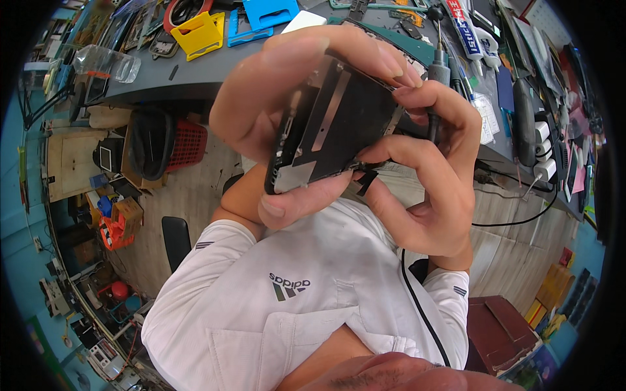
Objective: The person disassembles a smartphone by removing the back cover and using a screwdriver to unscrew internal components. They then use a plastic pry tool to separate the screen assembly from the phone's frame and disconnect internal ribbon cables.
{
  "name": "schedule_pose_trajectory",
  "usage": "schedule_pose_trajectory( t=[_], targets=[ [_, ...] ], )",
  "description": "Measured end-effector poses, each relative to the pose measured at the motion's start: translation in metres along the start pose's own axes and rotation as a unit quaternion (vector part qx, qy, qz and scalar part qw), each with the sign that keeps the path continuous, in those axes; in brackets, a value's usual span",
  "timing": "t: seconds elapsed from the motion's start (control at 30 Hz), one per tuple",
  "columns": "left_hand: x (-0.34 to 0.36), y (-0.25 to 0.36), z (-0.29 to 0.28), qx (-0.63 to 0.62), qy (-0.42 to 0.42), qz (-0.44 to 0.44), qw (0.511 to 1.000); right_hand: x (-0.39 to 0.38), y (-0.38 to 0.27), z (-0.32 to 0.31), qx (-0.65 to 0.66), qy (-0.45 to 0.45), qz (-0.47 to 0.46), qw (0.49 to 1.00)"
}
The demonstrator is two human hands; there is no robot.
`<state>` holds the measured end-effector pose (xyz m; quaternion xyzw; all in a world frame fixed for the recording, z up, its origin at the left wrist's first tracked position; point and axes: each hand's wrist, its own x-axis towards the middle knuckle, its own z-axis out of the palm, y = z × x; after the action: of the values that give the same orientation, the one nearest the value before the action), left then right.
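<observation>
My left hand [287, 72] grips an opened phone's screen assembly [352, 124] by its edges, tilted in front of my chest. Its black inner face carries a coppery strip and a silvery patch at the near corner. At the right edge of this part is my right hand [437, 176], with fingertips touching the edge. Between its thumb and a finger a small black strip [367, 183] sticks out, seemingly pinched there. Behind the right hand's fingers runs a tool with a grey ribbed handle [439, 70]; whether the hand touches it I cannot tell.
On the grey desk [195, 78] lie a yellow holder [199, 36], a blue holder [270, 13], a clear plastic bag [107, 63] and white tubes [466, 32]. White plugs [543, 150] line its right side. Below left stand a black bin [150, 143] and a red basket [188, 144].
</observation>
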<state>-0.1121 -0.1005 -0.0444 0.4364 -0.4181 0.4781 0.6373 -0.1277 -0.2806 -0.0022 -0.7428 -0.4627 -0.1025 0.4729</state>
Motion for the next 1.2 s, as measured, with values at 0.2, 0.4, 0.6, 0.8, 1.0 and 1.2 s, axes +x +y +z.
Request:
schedule_pose_trajectory(
  t=[0.2,0.4,0.6,0.8,1.0,1.2],
  targets=[
    [0.002,0.005,0.003,-0.017,0.022,-0.008,1.0,0.001,0.002,0.002,-0.004,0.004,0.002,1.0],
    [-0.001,0.003,-0.001,-0.039,0.011,-0.012,0.999,0.001,0.001,0.003,-0.02,0.008,0.0,1.0],
    [0.0,0.011,-0.001,0.001,0.002,-0.035,0.999,0.003,0.0,0.003,-0.026,0.005,-0.002,1.0],
    [0.019,0.003,0.015,-0.074,0.054,0.021,0.996,0.0,0.0,0.001,-0.034,0.02,0.005,0.999],
    [0.021,0.019,0.003,0.0,0.078,-0.009,0.997,-0.007,0.008,0.001,-0.039,0.04,0.003,0.998],
    [0.023,0.03,-0.012,0.023,0.046,-0.031,0.998,-0.009,0.005,0.003,-0.032,0.043,0.007,0.999]
  ],
)
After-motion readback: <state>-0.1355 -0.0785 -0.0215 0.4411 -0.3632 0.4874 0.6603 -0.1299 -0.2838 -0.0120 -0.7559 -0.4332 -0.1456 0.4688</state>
